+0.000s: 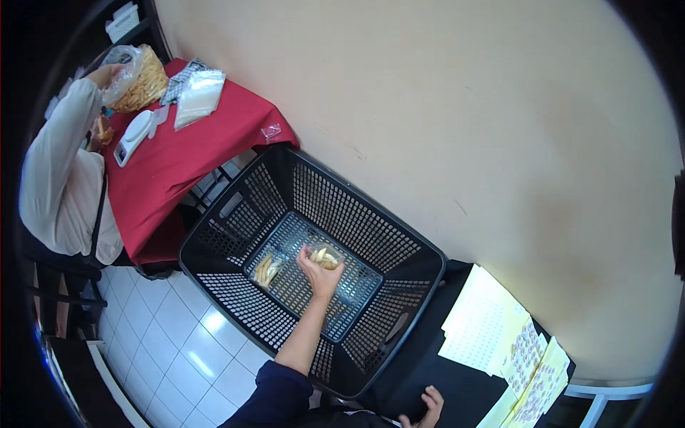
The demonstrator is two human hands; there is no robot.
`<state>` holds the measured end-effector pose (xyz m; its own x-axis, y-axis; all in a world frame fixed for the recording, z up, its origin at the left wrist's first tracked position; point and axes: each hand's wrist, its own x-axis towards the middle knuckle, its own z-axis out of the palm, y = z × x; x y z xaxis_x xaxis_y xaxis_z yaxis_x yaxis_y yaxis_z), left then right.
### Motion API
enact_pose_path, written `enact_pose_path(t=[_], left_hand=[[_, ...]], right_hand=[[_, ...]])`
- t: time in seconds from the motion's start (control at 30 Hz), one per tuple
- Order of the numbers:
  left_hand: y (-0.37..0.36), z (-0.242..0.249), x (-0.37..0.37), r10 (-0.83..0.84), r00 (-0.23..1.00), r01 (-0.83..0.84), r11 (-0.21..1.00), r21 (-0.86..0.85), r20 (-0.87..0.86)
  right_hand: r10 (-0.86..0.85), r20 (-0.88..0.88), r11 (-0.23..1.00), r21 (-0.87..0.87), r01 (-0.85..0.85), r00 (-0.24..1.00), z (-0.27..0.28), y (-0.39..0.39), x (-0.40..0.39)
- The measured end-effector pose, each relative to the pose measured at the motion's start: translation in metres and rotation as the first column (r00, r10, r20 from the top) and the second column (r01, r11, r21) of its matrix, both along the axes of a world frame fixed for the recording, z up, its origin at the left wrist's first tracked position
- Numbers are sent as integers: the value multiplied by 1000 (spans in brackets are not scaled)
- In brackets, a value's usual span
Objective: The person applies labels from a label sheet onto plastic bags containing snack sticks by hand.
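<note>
While the left hand (319,267) reaches into the basket (214,235), its fingers pinch a snack bag (327,257) (another bag (265,269) lies toward the basket's left wall); the right hand (426,408) rests spread on the bench (428,364).

One black plastic basket (399,242) stands in the middle of the scene. Two small clear packets of snacks are inside it: one packet (267,269) lying on the basket floor to the left, and one packet (327,257) in the person's left hand (319,274). Two hands of that person show, the right hand (427,408) at the near edge. One co-worker (61,178) sits far left at one red table (182,153), which bears one large bag of snacks (139,80), one white scale (134,137) and one stack of clear bags (198,98). About three sticker sheets (499,335) lie near right
</note>
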<state>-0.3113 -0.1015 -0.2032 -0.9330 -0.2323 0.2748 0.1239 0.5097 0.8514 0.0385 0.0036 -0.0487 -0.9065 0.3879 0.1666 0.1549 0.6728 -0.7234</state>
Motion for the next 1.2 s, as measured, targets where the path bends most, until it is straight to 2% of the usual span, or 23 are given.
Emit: enact_pose_path(t=[0.07,0.1,0.17,0.23,0.3,0.37,0.4,0.47,0.5,0.57,0.6,0.63,0.67,0.7,0.73,0.77,0.83,1.0,1.1,1.2], left_hand=[[9,43,17,-74,977,90,993,75,-201],[14,68,33,-76,974,94,993,77,-213],[26,124,74,-113,838,215,968,132,-533],[32,175,127,-164,761,233,972,29,-628],[43,200,165,-162,703,279,958,59,-692],[54,209,196,-179,737,294,953,71,-651],[58,215,209,-181,731,301,951,72,-658],[67,227,232,-232,747,369,924,99,-623],[72,232,244,-243,737,384,919,94,-631],[82,245,267,-396,711,534,841,80,-582],[84,252,277,-447,697,561,827,38,-560],[83,261,286,-456,685,575,817,38,-568],[79,271,292,-605,665,718,679,153,-438],[79,279,298,-745,590,806,518,287,-311],[84,286,305,-763,558,772,332,542,-327],[89,289,309,-774,544,779,323,538,-324],[98,294,314,-870,451,768,264,584,-200],[117,301,333,-853,431,742,150,654,-294],[119,298,330,-868,355,814,105,572,-346],[119,308,330,-887,318,811,71,581,-335]], right_hand=[[22,-224,992,123,6,974,-27,15,-10],[30,-275,977,213,31,961,-9,16,-35],[71,-426,983,185,10,902,12,22,-72],[121,-506,985,165,-42,854,45,28,-101],[172,-557,985,113,-132,812,83,30,-112],[223,-609,970,61,-236,761,96,36,-104],[220,-614,971,67,-229,758,98,38,-91],[208,-602,937,-103,-333,771,101,46,-66],[196,-610,942,-101,-321,768,107,52,-54],[91,-585,954,-182,-240,806,118,65,-28],[42,-596,936,-256,-240,802,116,74,-17],[32,-602,942,-249,-226,798,118,82,-6],[-39,-582,900,-374,-225,812,120,90,5],[-107,-554,841,-494,-222,825,122,97,15],[-99,-532,798,-548,-253,841,128,103,26],[-116,-534,798,-552,-242,837,131,105,36],[-115,-538,711,-632,-309,835,138,109,52],[-191,-596,704,-636,-314,780,146,115,64],[-221,-641,741,-600,-301,735,154,115,65],[-298,-586,704,-668,-242,753,154,112,68]])
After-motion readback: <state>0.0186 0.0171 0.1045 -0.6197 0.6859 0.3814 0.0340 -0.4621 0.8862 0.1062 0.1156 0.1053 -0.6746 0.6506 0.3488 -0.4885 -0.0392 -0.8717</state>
